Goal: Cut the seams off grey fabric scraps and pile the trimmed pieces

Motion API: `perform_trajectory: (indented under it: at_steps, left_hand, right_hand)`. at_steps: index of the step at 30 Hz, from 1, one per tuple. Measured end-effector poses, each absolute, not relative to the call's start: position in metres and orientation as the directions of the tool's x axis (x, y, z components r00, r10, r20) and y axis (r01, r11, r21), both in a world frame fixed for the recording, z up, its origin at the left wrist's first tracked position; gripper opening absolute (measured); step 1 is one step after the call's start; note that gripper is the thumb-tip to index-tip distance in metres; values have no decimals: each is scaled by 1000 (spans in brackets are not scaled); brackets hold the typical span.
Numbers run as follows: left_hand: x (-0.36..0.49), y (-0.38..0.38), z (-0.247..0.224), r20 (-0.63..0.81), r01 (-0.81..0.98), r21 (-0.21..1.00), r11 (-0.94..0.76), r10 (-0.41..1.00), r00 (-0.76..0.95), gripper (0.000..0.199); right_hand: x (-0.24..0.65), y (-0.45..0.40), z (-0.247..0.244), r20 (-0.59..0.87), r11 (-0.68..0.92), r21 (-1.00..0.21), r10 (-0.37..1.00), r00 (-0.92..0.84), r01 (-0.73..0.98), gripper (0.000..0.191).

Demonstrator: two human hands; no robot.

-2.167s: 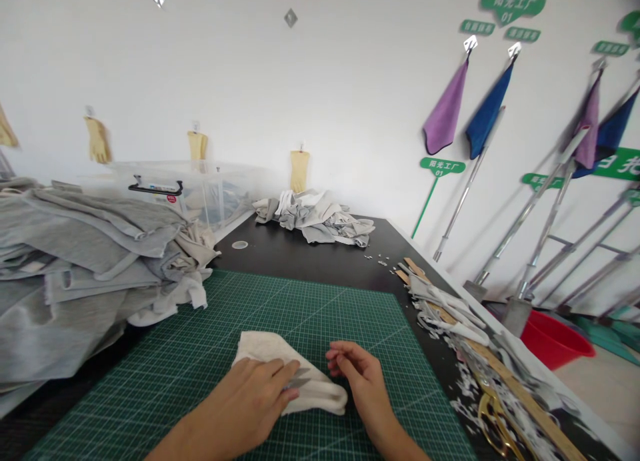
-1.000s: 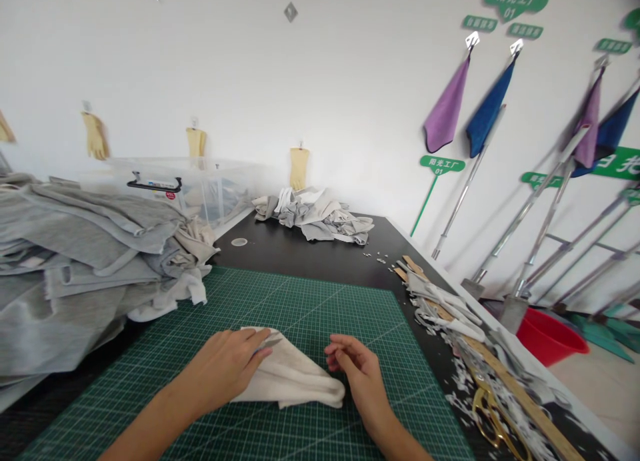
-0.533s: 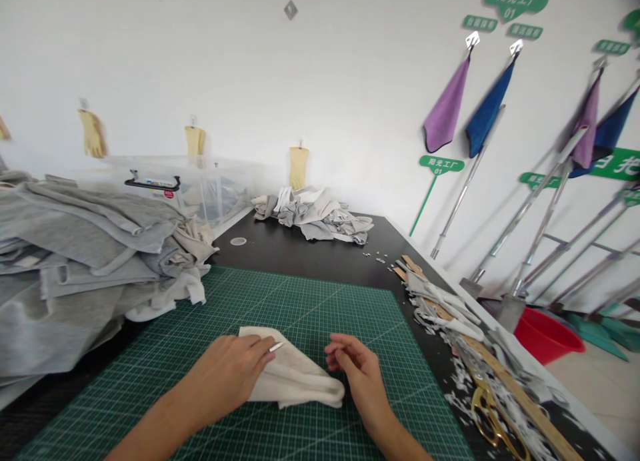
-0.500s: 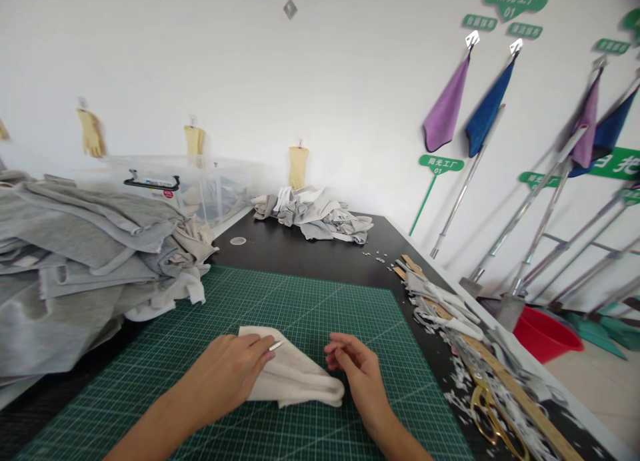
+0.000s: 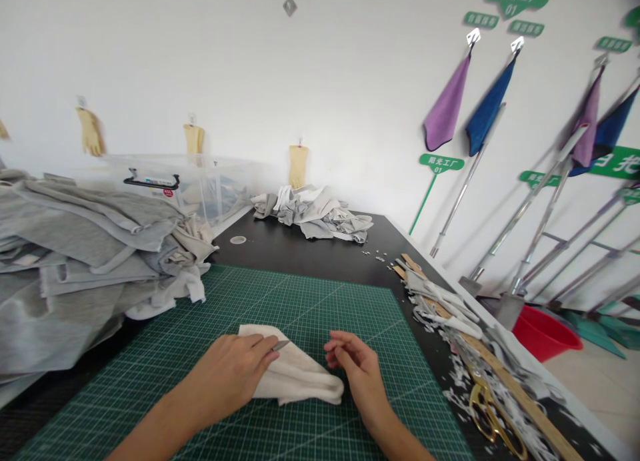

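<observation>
A cream-white piece of folded cloth (image 5: 295,374) lies on a green cutting mat (image 5: 310,301) with a printed grid. Over the cloth's left part, my left hand (image 5: 240,367) has its fingers closed round a small pointed metal tool (image 5: 281,345). Only the tool's tip shows, pointing right above the cloth; the rest is hidden in the fingers. My right hand (image 5: 356,367) hovers by the cloth's right end, fingers loosely curled and apart, with nothing seen in them.
A tall pile of grey cloth (image 5: 90,267) sits at left, before a clear plastic bin (image 5: 200,194). More cloth pieces (image 5: 315,214) lie at the far end. Along the right edge are gold-handled scissors (image 5: 493,417), a wooden ruler (image 5: 525,394) and white scraps.
The metal tool in my left hand has turned slightly and its tip now reaches a little further right. My right hand and the cloth stay almost as they were.
</observation>
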State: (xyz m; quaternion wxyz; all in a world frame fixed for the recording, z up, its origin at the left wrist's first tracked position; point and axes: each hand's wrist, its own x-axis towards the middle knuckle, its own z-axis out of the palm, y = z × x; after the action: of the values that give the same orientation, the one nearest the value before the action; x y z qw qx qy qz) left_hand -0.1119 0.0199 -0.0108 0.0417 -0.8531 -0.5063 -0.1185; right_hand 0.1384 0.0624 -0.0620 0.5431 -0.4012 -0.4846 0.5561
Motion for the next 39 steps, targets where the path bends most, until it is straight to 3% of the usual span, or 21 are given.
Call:
perform_trajectory:
  at_steps: [39]
  left_hand:
    - [-111,20,-12,254,884,52,-465,862,439,35]
  right_hand:
    - [140,63,-63,95,72,-970,992,-86,-233,28]
